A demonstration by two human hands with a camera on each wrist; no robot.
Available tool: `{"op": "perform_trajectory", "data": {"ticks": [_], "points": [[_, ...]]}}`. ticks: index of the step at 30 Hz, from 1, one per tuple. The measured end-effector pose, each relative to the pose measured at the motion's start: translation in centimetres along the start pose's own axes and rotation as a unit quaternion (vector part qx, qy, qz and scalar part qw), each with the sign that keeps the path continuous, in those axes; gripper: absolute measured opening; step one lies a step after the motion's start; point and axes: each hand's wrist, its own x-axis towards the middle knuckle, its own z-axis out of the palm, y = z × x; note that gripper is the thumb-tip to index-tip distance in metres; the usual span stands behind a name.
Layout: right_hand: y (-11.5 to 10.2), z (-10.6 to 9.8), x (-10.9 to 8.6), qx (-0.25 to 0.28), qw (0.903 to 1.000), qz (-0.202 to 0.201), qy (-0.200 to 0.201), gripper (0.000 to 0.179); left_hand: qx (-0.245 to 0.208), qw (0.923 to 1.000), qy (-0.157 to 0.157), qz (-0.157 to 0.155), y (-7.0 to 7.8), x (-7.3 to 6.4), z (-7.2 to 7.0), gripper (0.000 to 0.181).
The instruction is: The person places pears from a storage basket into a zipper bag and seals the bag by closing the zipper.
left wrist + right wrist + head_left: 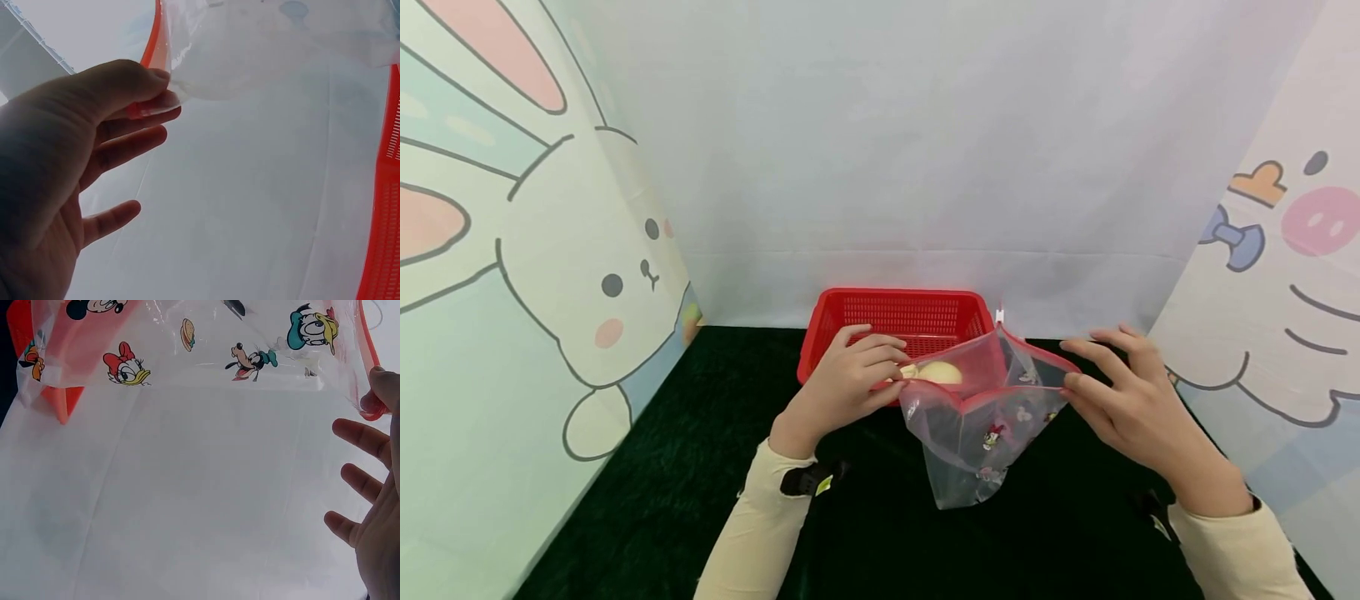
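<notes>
A clear zip bag (955, 450) with a red-pink top edge and small cartoon prints hangs between both hands, its mouth spread apart. My left hand (850, 379) pinches one corner of that edge between thumb and index finger, the other fingers held out. At the opposite corner my right hand (1138, 400) pinches the edge the same way, as the right wrist view also shows. A white slider (999, 317) sits on the far rim of the bag. Behind the bag, pale yellow rounded items (942, 372) show in a red basket (827, 333), partly hidden by the bag and left hand.
Dark green cloth (685, 500) covers the table. A plain white sheet (887, 150) rises behind the basket. Printed panels stand at both sides, a rabbit (580, 275) on the left and a pig (1285, 308) on the right.
</notes>
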Motion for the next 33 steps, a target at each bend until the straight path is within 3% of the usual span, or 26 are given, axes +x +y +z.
{"op": "perform_trajectory", "data": {"ticks": [10,18,26,33], "points": [[0.7,-0.7,-0.8,0.002,0.9998,0.013,-0.012,0.041,0.001,0.9999,0.009,-0.007,0.0,-0.6,0.1,0.017],[0.9,-0.8,-0.6,0.002,0.9996,0.028,0.008,0.043,0.000,0.9997,0.026,0.006,0.6,-0.7,0.9,0.017],[0.7,-0.9,0.2,0.005,0.9991,0.031,0.029,0.041,-0.012,0.9997,0.012,0.015,1.5,-0.5,2.8,0.006],[0.6,-0.7,0.3,0.009,0.9992,0.027,0.028,0.038,-0.028,0.9996,0.007,0.004,2.8,-0.4,5.1,0.006]]}}
